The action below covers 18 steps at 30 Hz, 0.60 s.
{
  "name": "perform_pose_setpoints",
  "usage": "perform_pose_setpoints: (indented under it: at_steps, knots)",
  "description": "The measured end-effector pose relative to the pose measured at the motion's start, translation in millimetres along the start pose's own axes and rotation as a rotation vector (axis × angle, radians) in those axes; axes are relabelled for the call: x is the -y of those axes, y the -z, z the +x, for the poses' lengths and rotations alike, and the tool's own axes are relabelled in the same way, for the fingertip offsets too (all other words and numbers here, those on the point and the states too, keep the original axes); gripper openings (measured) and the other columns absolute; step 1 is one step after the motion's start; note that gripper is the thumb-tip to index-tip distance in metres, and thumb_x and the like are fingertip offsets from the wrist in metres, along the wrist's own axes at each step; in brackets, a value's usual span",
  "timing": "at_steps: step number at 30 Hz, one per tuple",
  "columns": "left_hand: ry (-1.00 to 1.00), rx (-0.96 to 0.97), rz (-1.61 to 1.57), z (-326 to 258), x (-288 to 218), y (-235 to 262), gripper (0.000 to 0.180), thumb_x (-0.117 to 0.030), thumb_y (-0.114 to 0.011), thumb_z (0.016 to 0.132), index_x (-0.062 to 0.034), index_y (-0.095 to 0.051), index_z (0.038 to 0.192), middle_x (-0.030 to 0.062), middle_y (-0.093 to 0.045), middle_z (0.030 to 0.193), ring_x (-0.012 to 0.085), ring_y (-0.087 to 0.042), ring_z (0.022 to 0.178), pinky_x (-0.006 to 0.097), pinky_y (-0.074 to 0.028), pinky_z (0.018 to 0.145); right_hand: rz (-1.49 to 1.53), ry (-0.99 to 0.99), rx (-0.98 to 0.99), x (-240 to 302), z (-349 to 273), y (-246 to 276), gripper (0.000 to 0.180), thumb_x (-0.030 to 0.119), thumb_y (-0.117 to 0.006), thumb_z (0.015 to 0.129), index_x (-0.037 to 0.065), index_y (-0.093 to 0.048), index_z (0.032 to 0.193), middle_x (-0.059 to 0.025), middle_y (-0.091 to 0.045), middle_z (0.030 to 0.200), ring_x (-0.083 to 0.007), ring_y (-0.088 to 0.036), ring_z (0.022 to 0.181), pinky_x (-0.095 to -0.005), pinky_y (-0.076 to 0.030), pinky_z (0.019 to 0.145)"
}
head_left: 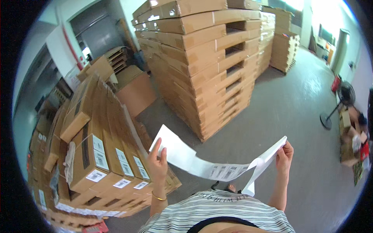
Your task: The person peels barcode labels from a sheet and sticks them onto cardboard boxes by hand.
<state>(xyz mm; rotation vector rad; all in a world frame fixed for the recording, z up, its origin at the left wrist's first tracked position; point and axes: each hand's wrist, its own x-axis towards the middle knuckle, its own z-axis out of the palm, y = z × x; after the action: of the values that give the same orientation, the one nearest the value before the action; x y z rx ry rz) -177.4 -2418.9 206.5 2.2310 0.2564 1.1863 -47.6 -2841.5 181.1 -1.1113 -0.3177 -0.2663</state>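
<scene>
A long white strip of labels [190,163] sags between my two hands, with dark printed blocks along its lower middle. My left hand [157,162] grips the strip's left end, fingers and thumb closed on it, and a gold bangle circles that wrist. Over on the right, my right hand [284,155] pinches the strip's other end, where it folds back and a loose tail [252,180] hangs down. Left of my left hand stand long cardboard boxes [112,167] with white labels stuck on their ends.
A tall stack of flat cardboard boxes [194,58] rises ahead. More stacked cartons [283,50] stand farther back right. A pedestal fan [345,95] is on the grey floor [295,105] at right, beside open cartons [349,155]. A wooden pallet [173,184] edge juts out near my left forearm.
</scene>
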Motion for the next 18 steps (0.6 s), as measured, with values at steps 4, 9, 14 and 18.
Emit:
perform_pose_setpoints:
  at_steps: [4,9,14,18]
  knots:
    - [0.093,-0.154,0.067,1,-17,-21,0.033,-0.006,-0.063,0.096,-0.0001,-0.065,0.128,0.0148,-0.071,0.119,0.0211,-0.071,0.096,0.030,-0.055,0.075,0.026,-0.092,0.132,-28,88,-3,0.015,0.005,-0.063,0.092,-0.002,-0.067,0.105,-0.0005,-0.069,0.089,-0.0058,-0.062,0.076,-0.0218,-0.048,0.068]
    - [0.092,-0.233,0.218,0,-24,-33,0.030,-0.001,-0.057,0.098,0.0007,-0.066,0.127,0.0147,-0.072,0.119,0.0214,-0.071,0.095,0.030,-0.054,0.076,-0.010,-0.232,0.339,-79,146,-40,0.012,0.011,-0.068,0.094,0.001,-0.068,0.100,0.0012,-0.069,0.086,-0.0040,-0.061,0.073,-0.0207,-0.047,0.065]
    - [0.259,-0.255,0.176,1,-5,-33,0.027,-0.002,-0.053,0.100,0.0020,-0.068,0.123,0.0149,-0.073,0.115,0.0236,-0.071,0.099,0.031,-0.054,0.083,-0.003,-0.268,0.447,-113,166,-89,0.011,0.012,-0.071,0.094,0.002,-0.068,0.097,0.0020,-0.068,0.085,-0.0034,-0.059,0.074,-0.0208,-0.047,0.065]
    - [0.237,-0.199,0.054,18,23,-45,0.024,-0.006,-0.058,0.099,-0.0009,-0.070,0.119,0.0145,-0.073,0.114,0.0240,-0.070,0.101,0.032,-0.053,0.086,-0.043,-0.245,0.514,-131,182,-141,0.012,0.010,-0.071,0.094,0.000,-0.068,0.098,0.0025,-0.067,0.084,-0.0035,-0.058,0.074,-0.0212,-0.046,0.064]
